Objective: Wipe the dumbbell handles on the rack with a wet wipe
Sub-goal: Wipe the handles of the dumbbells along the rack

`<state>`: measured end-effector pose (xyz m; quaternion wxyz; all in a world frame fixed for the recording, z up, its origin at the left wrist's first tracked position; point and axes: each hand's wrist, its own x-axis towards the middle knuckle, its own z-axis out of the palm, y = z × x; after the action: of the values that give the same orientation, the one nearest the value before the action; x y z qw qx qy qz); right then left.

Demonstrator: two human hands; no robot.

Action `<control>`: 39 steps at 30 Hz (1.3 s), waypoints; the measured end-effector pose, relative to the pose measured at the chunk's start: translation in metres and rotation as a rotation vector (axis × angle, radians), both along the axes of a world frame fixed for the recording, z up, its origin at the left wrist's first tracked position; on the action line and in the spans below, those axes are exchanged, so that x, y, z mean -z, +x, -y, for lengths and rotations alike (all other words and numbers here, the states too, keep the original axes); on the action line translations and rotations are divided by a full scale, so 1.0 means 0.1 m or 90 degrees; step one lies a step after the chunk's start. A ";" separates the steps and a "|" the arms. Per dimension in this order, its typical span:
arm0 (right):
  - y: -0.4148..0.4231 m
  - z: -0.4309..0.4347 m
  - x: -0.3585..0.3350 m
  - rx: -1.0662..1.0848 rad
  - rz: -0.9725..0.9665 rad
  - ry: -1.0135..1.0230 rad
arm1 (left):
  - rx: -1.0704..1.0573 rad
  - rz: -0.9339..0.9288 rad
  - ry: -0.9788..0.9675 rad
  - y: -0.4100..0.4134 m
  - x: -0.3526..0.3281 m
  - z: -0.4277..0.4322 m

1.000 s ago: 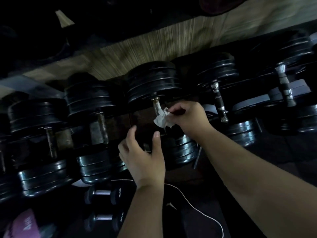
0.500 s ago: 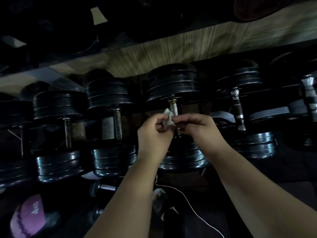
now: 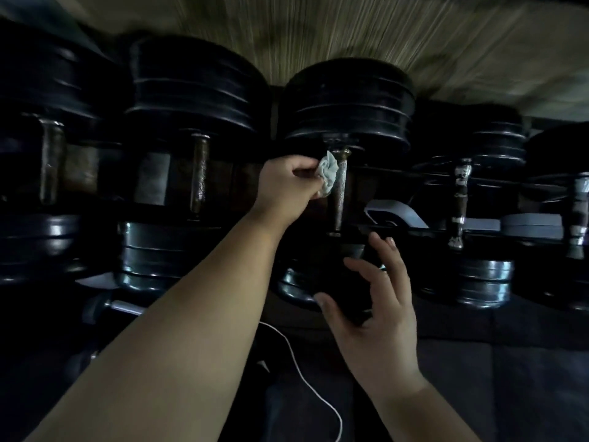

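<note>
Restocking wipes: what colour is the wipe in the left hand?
The wet wipe in the left hand is whitish, pale grey; head view.

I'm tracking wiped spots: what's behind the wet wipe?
The wet wipe, pinched by the left hand, meets the dumbbell handle near its top; that patch is covered, the rest shows.

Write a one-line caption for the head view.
Left hand holds a crumpled wet wipe against a racked dumbbell's handle while the right hand hovers open.
</note>
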<state>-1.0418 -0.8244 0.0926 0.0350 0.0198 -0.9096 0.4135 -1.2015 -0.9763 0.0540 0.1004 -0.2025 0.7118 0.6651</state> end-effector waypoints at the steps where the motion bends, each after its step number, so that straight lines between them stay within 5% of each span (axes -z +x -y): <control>1: -0.01 0.02 0.01 0.008 -0.005 0.003 | -0.002 -0.017 -0.016 -0.01 0.04 0.00; 8: -0.01 0.09 0.07 0.013 -0.024 0.026 | 0.081 -0.124 -0.166 0.00 0.18 0.01; 13: -0.02 0.08 0.10 0.006 -0.035 0.048 | 0.102 -0.144 -0.148 0.00 0.07 0.01; 30: -0.05 0.16 0.13 0.040 -0.049 0.038 | 0.099 0.069 -0.066 -0.26 0.07 0.02; 39: -0.06 0.15 0.15 0.040 -0.057 0.040 | 0.051 0.173 0.110 -0.10 0.12 -0.01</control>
<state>-1.0474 -0.8394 0.0780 0.0880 0.0107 -0.9197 0.3824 -1.2118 -0.9749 0.0423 0.2395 -0.2525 0.6392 0.6858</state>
